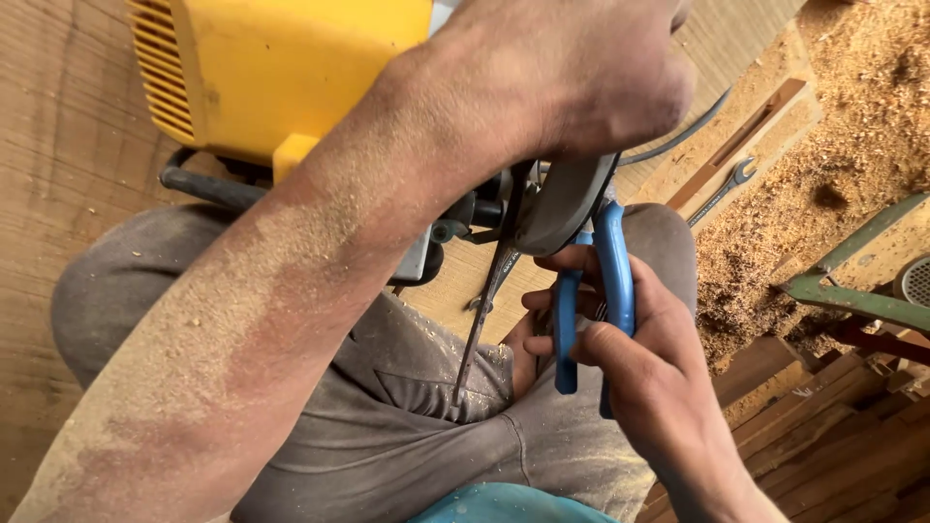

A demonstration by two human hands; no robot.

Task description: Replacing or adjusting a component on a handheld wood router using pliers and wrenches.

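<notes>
Pliers at work on a yellow power tool

Upper centre, the left hand (pixel 581 77) clamps the yellow power tool (pixel 281 77); the right hand (pixel 630 339) squeezes blue-handled pliers (pixel 593 291) at its metal base, mid-centre. The fitting looks still gripped; next calls for steady turning force.

Blue-handled pliers (pixel 591 300), perhaps gripping blade.

wrench (pixel 722 191) on wooden board | sawdust heap (pixel 852 126) right | stacked wood strips (pixel 823 426) lower right
</notes>
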